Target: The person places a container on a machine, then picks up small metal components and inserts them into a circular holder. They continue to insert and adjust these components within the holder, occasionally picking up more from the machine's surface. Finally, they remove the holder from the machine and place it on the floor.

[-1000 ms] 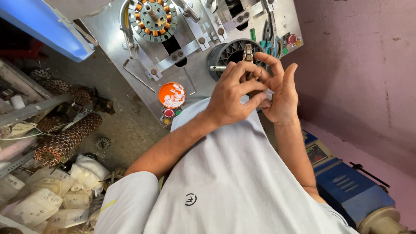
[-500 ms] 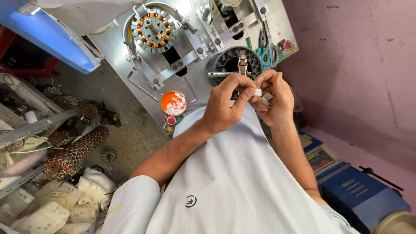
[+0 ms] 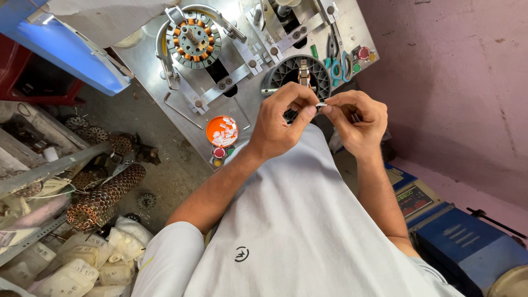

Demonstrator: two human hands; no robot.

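My left hand [image 3: 283, 124] and my right hand [image 3: 356, 120] meet above my lap, both pinching a small white insulating strip [image 3: 320, 104] between fingertips. Just beyond the hands a black slotted stator [image 3: 286, 71] sits in a fixture on the steel machine plate [image 3: 247, 104]. An orange dish [image 3: 221, 130] holding several small white strips lies on the plate to the left of my left hand. A second stator with copper-coloured slots [image 3: 193, 37] sits at the plate's far left.
Blue-handled scissors and pliers [image 3: 336, 60] and red and green buttons [image 3: 360, 55] lie at the plate's right. On the floor to the left are stacks of stators [image 3: 104, 192] and white bags [image 3: 77, 264]. A blue box [image 3: 467, 247] stands at the right by a pink wall.
My hands have moved apart from a clasped pose and dropped lower toward my lap, now pinching the small white strip between fingertips. The view has shifted slightly.
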